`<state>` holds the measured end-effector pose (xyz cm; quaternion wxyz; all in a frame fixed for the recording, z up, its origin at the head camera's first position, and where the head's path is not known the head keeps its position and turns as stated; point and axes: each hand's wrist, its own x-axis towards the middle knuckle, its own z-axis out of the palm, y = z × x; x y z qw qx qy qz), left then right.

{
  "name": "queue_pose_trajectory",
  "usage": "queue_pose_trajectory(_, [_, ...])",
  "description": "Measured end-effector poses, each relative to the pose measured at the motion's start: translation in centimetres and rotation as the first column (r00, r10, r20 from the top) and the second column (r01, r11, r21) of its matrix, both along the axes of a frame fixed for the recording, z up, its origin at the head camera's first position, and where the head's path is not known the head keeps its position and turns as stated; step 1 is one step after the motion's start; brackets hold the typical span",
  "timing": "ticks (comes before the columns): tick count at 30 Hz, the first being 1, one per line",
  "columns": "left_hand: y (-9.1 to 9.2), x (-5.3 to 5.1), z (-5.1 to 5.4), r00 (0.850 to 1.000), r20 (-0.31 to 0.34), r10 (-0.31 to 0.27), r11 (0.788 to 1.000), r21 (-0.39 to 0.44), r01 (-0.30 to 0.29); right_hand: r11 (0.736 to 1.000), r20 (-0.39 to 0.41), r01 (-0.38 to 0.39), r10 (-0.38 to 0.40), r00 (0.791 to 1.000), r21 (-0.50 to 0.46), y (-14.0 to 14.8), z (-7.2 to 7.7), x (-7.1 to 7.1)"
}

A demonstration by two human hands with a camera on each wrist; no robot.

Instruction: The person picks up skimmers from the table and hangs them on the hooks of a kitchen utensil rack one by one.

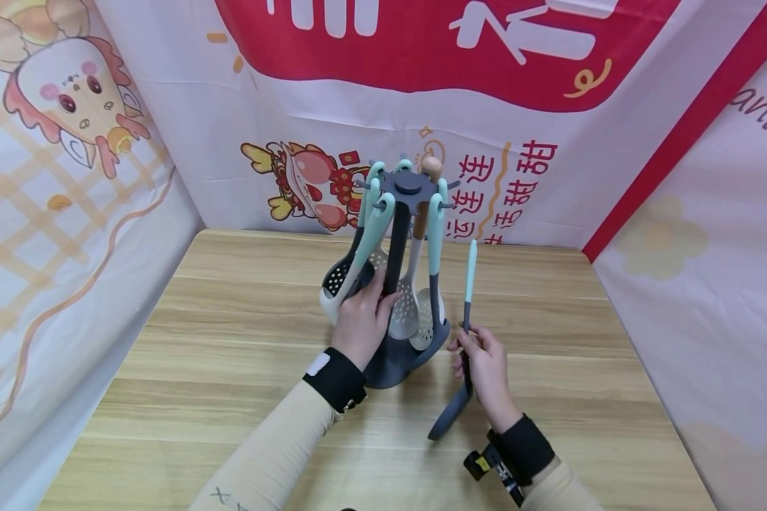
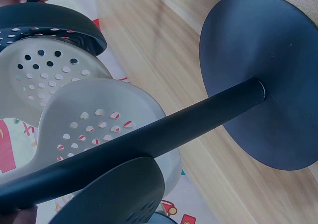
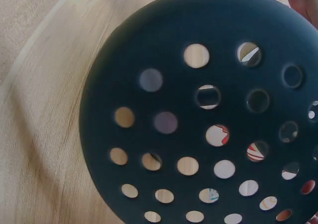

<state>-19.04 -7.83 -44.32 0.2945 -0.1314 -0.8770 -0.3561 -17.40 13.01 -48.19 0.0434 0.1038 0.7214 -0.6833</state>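
Observation:
My left hand (image 1: 361, 326) grips the dark central pole (image 1: 398, 245) of a utensil rack that stands on a round base (image 1: 380, 376). To its right, my right hand (image 1: 488, 365) pinches the dark shaft of a skimmer with a mint handle (image 1: 471, 273). The skimmer hangs head-down, apart from the rack, its handle end upward. Its dark perforated bowl (image 3: 184, 110) nearly fills the right wrist view. Pale perforated spoons (image 2: 107, 122) and a dark slotted utensil (image 2: 119, 194) hang about the pole in the left wrist view.
Other mint-handled utensils (image 1: 434, 234) hang from the rack's dark top (image 1: 409, 184), along with a wooden-ended one (image 1: 431, 167). The rack stands on a wood-grain table (image 1: 243, 341). A printed cloth (image 1: 371, 106) rises behind the table's back edge.

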Motion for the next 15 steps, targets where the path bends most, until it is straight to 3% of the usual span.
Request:
queue_pose_trajectory(7, [0.0,0.0,0.0,1.0,0.004,-0.002,1.0,-0.002,0.002,0.999,-0.041,0.02,-0.022,0.999,-0.036,-0.2,0.5,0.6])
queue_pose_trajectory(15, [0.0,0.0,0.0,1.0,-0.001,0.002,1.0,-0.008,-0.002,0.991,-0.14,0.056,-0.073,0.987,-0.121,-0.8,1.2,1.3])
